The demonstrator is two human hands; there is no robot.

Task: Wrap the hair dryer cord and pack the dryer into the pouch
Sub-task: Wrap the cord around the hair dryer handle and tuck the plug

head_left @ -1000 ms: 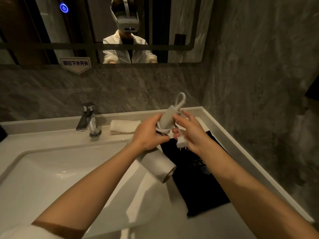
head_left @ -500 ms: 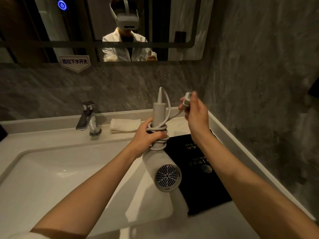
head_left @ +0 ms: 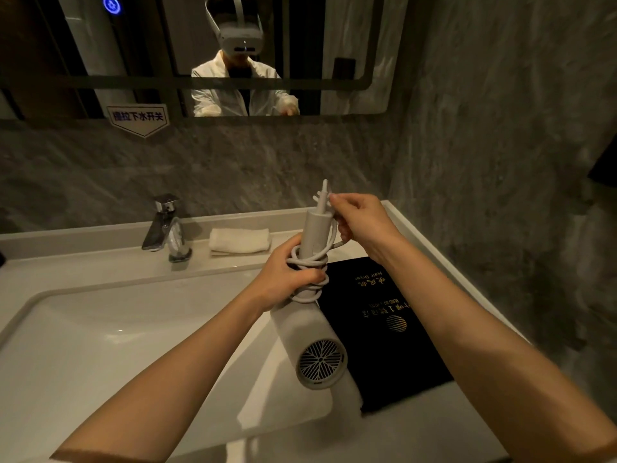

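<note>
A white hair dryer (head_left: 309, 342) is held handle up over the counter, its round rear grille facing me. My left hand (head_left: 283, 279) grips the handle where several turns of the white cord (head_left: 312, 262) are wound around it. My right hand (head_left: 362, 222) pinches the cord's free end with the plug beside the top of the handle. A flat black pouch (head_left: 384, 329) with gold lettering lies on the counter just right of the dryer, under my right forearm.
A white basin (head_left: 117, 345) fills the left of the counter, with a chrome faucet (head_left: 165, 228) behind it. A folded white towel (head_left: 238, 240) lies at the back edge. A grey stone wall stands close on the right, a mirror above.
My right hand has brought the plug end in from the right to the top of the handle. The dryer stays upright in my left hand, grille towards me.
</note>
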